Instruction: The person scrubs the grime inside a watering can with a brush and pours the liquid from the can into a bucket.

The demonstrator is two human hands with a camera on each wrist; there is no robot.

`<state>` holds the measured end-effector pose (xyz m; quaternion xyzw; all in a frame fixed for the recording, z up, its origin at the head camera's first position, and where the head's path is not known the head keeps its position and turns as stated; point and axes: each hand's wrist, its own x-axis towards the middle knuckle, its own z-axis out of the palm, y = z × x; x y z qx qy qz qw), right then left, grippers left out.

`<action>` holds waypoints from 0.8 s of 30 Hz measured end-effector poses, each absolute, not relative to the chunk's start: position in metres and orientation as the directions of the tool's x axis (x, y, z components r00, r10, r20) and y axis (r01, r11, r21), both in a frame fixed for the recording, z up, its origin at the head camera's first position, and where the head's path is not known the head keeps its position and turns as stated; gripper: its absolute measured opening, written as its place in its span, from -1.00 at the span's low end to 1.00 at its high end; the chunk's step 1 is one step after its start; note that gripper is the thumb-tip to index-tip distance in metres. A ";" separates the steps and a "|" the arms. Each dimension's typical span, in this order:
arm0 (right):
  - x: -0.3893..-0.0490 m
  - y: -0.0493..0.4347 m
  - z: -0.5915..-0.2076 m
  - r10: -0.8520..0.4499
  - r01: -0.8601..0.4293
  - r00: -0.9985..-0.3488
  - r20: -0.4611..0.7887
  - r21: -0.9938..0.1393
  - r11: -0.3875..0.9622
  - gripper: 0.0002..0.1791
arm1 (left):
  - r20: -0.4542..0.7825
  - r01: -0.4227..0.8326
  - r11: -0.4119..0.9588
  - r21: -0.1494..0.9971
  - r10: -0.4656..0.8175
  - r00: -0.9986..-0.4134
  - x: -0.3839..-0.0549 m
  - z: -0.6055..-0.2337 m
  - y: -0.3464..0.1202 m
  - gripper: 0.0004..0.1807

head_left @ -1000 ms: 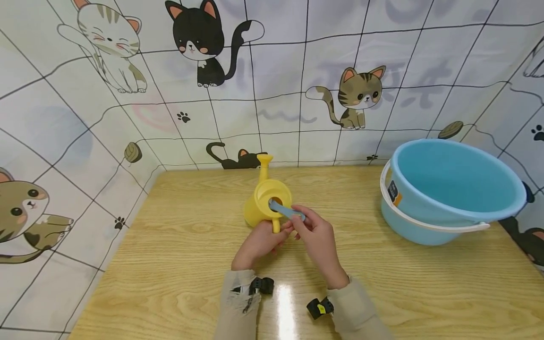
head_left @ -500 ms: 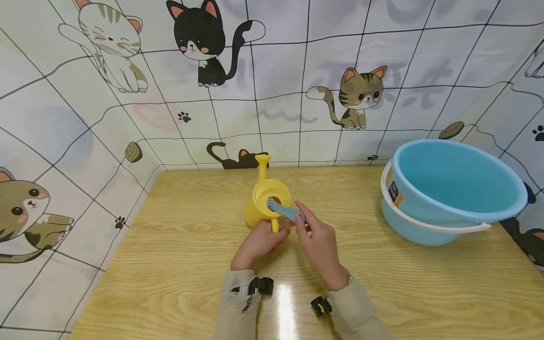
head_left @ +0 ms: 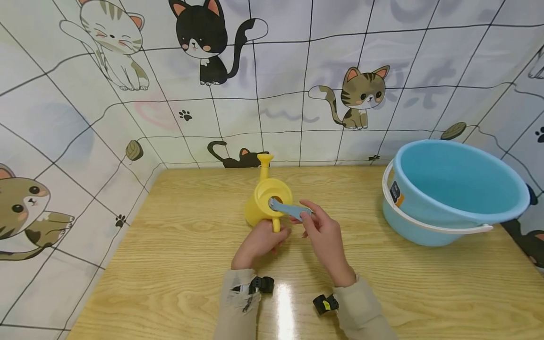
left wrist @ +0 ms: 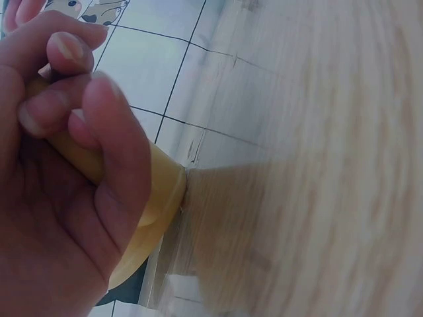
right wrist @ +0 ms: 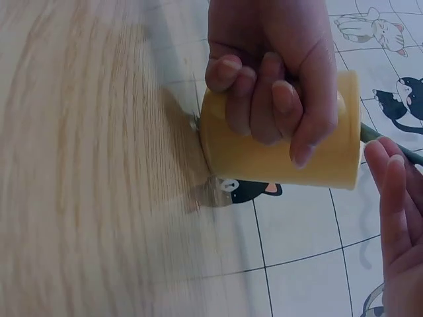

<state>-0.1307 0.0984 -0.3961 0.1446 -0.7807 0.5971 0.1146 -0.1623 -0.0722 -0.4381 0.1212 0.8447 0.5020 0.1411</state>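
Observation:
A yellow watering can (head_left: 256, 211) stands on the table in the head view, its spout away from me. My left hand (head_left: 259, 238) grips the can's handle with curled fingers; in the left wrist view the left hand (left wrist: 73, 172) hides much of the can. My right hand (head_left: 325, 236) pinches the near end of a slim light blue tool (head_left: 293, 210). The tool's far end lies at the can's round top opening; whether it carries teeth or bristles is hard to tell now. In the right wrist view the right hand (right wrist: 403, 218) is beside the can's rim.
A large light blue bucket (head_left: 429, 231) with a white handle (head_left: 442, 230) stands at the right of the wooden table (head_left: 178, 264). A cat-patterned wall covering (head_left: 280, 113) rises behind the table and along both sides.
My right hand has shifted a little to the right and back with the blue tool, exposing more of its length. The left hand and the watering can stay nearly still.

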 end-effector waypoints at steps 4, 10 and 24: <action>-0.122 0.091 -0.387 -0.123 -0.283 -0.956 0.266 -0.947 0.152 -0.69 | -0.126 0.032 0.433 0.901 0.331 -0.935 -0.162 -0.438 -0.072 -0.63; -0.120 0.085 -0.386 -0.035 -0.195 -0.981 0.192 -0.970 0.147 -0.69 | -0.115 0.049 0.435 0.899 0.342 -0.933 -0.162 -0.438 -0.071 -0.67; -0.127 0.076 -0.415 0.100 -0.419 -0.867 0.488 -0.823 0.383 -0.77 | -0.102 0.089 0.505 0.858 0.340 -0.935 -0.163 -0.435 -0.070 -0.65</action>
